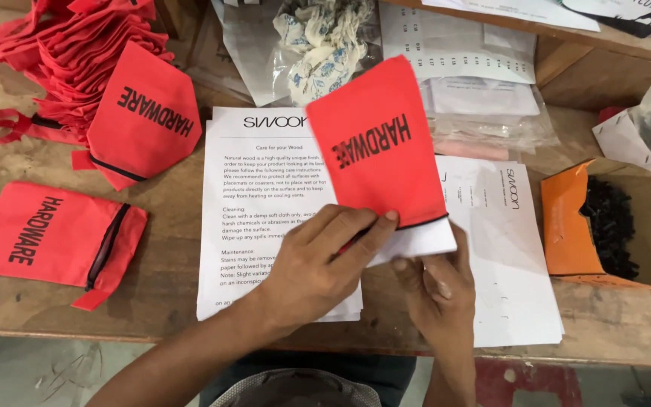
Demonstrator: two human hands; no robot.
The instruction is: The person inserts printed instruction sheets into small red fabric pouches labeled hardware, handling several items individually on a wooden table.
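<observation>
left hand (324,260): pinches the mouth edge of the red drawstring pouch (374,147), thumb on top, fingers closed on the fabric.
right hand (437,290): under the pouch mouth, fingers closed on a folded white sheet (420,241) that sits partly inside the opening.
pouch position: held up over the stack of printed care sheets (261,218), tilted, closed end away from the person, black-corded mouth toward the hands.
sheet state: only the lower edge shows; the rest is hidden by red fabric.
step, my read: folded paper going into the pouch.
doing it well: hold the mouth open with the left thumb, keep the fold flat and square to the opening, push it along the pouch's long axis so the corners do not snag on the cord.
risk: the paper looks nearly as wide as the mouth, so a skewed entry likely crumples a corner.
second paper stack (510,256): just right of the hands, partly under the pouch.
finished-looking pouch (47,237): flat on the wooden workbench (167,301), well left.
loose pouch pile (92,68): top left.
orange carton (578,226): right, open, small black parts inside; too small to identify.
</observation>
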